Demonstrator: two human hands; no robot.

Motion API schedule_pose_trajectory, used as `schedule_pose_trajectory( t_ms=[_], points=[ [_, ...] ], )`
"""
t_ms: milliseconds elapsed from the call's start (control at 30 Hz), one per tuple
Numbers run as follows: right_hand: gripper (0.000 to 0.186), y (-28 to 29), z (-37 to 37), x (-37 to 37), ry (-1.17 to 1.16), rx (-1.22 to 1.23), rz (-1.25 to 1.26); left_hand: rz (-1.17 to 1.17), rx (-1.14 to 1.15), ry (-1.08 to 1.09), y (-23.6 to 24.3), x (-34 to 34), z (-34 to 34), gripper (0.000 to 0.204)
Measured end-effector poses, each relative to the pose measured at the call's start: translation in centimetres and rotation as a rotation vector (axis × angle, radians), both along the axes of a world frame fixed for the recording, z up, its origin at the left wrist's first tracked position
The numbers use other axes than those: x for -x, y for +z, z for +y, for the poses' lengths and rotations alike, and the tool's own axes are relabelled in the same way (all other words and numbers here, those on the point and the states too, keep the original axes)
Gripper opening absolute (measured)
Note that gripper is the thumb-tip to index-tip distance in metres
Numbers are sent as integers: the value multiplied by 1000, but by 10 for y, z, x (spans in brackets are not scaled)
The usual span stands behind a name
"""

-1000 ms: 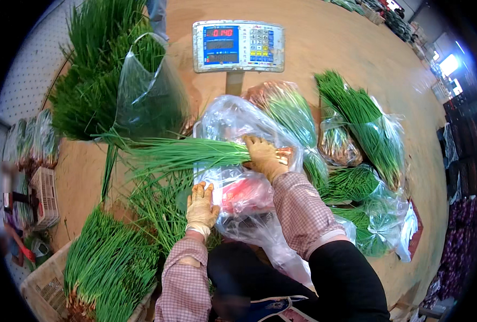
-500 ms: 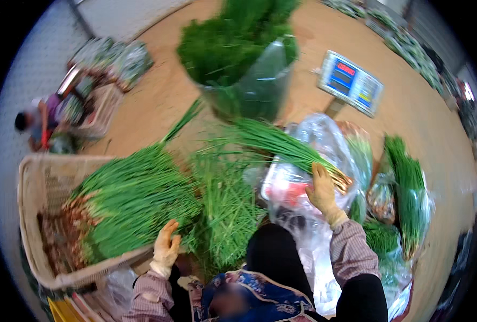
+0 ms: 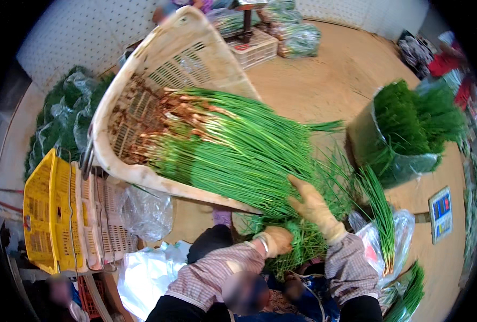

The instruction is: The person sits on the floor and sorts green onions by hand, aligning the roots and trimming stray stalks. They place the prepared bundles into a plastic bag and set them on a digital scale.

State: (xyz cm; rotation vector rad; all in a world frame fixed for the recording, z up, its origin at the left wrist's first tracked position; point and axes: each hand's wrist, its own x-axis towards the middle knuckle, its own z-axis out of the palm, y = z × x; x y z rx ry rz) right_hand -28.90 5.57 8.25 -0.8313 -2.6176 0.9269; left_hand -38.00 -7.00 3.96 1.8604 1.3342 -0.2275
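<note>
My gloved right hand has its fingers apart at the leaf end of long green onions, which lie with brown root ends inward in a white plastic crate. My gloved left hand is bent down into loose green trimmings below the crate, its fingertips hidden. To the right, another green onion bunch rests on clear plastic over the scale, whose display panel faces up.
Upright bagged greens stand at right. Yellow crates, bagged greens and white plastic bags are at left. Beyond are a low crate, bagged bundles and a person in red.
My view has swung left toward the large crate. My right hand has left the bunch on the scale for the crate's onions; my left hand has sunk into the loose greens.
</note>
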Motion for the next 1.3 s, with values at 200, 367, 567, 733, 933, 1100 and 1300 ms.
schedule_pose_trajectory(
  t_ms=[200,367,567,733,933,1100,1300],
  points=[
    [118,-3,-20,138,118,-270,-277,-201,-350,42,-17,11,-23,28],
    [131,-29,0,121,158,-43,-457,-247,-90,136,10,21,-12,34],
    [92,-23,-1,120,140,-81,-443,-248,-143,120,20,15,-9,36],
    [80,33,6,124,258,-200,-332,-255,-252,126,-19,2,-15,33],
    [83,74,22,92,344,-295,-320,-180,-109,83,-11,9,-11,27],
    [90,40,59,11,220,-263,-425,-206,33,94,8,17,-3,23],
    [75,28,81,33,326,-244,-811,-273,-75,123,14,11,-9,25]
  ],
)
